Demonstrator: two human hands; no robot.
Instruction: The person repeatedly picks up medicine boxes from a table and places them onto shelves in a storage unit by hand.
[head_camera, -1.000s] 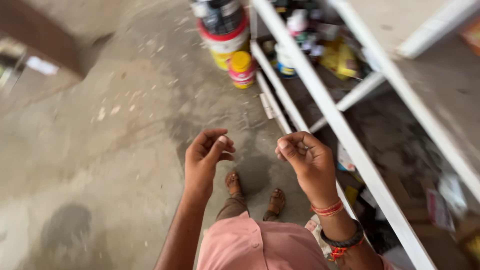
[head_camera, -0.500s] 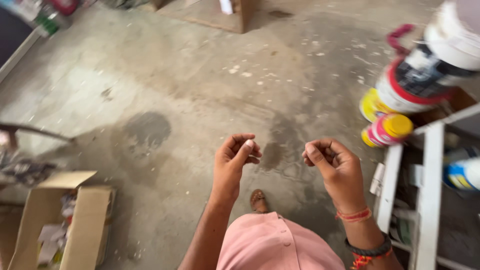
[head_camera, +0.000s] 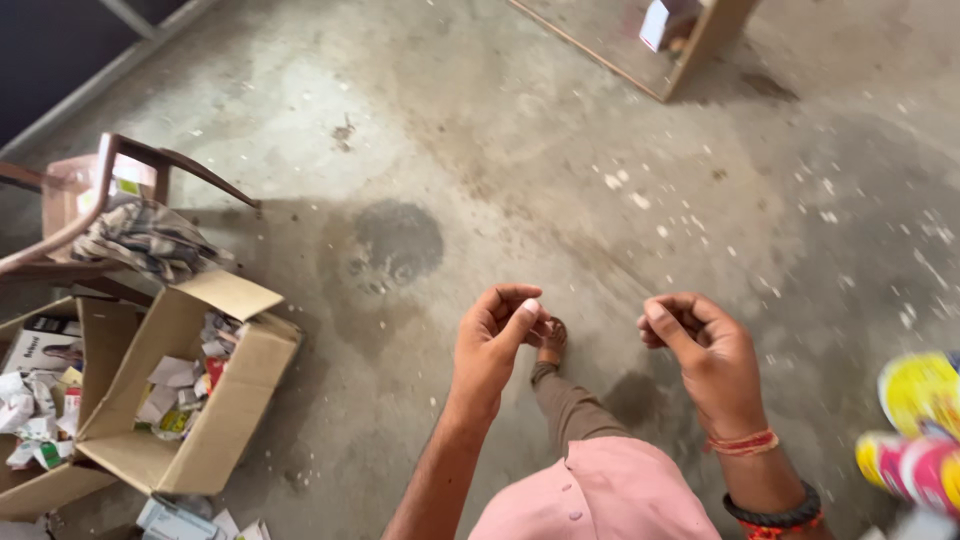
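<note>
Here we look down on a person's two bare hands raised over a concrete floor (head_camera: 520, 150). The left hand (head_camera: 495, 345) sits near the middle of the view, its fingers curled in narrow, with the thumb tip pressed against the bent forefinger in a pinch. Whether anything lies between those fingertips we cannot tell; nothing shows there. The right hand (head_camera: 705, 360) is level with it and to the right, well apart from it, its fingers likewise curled into a loose fist with the thumb laid across the forefinger; again we cannot tell if it pinches anything. An orange thread band (head_camera: 742, 442) circles the right wrist, and a dark bracelet (head_camera: 775, 512) lies nearer to us on the same forearm.

Below and between the hands we see a pink shirt (head_camera: 600, 495), a leg in brown trousers (head_camera: 570, 410), and a sandalled foot (head_camera: 552, 335) on the floor just beside the left hand in the view.

To the near left stands an open cardboard box (head_camera: 215, 400) holding crumpled papers and small packets. Beyond it, further left, is a wooden chair (head_camera: 120, 165) with a bundled cloth (head_camera: 150, 240) on its seat. A dark round stain (head_camera: 395, 240) marks the floor, farther off than the hands. At the far edge stands a wooden crate (head_camera: 690, 45). At the near right edge, blurred yellow and pink containers (head_camera: 915, 425) intrude.
</note>
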